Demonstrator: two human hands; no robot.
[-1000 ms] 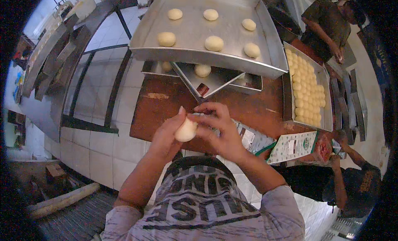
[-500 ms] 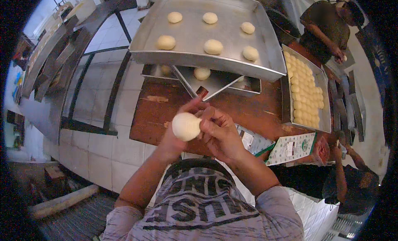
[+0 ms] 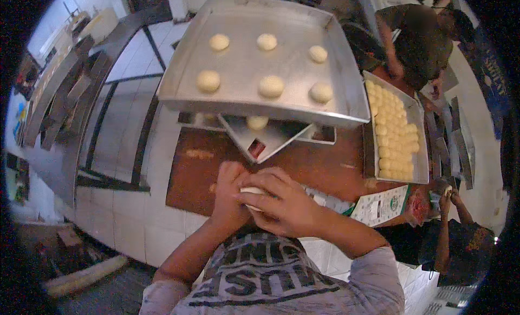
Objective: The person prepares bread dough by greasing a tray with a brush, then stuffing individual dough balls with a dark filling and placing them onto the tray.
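Observation:
A pale dough ball [image 3: 252, 191] is cupped between my two hands close to my body, mostly covered by fingers. My left hand [image 3: 230, 190] curls around its left side. From the right, my right hand [image 3: 281, 201] wraps its fingers over the top of the dough. Beyond my hands, a large metal tray [image 3: 238, 71] carries several round dough balls in two rows, among them a near-left ball [image 3: 208, 81] and a near-middle ball [image 3: 271, 87]. Under it are further trays, one of them turned cornerwise [image 3: 271, 150] with a dough ball [image 3: 257, 122] in it.
Right of the brown table [image 3: 189, 174], a deep tray [image 3: 370, 177] holds many packed dough balls [image 3: 395, 136]. Printed packages [image 3: 381, 205] and a red bag [image 3: 418, 204] lie at the table's near right. One co-worker [image 3: 417, 44] stands at the far right, another [image 3: 460, 244] at the near right.
My hands have come lower and closer to my body. The right hand has closed over the dough ball, which showed fully before. The trays appear lower in the picture.

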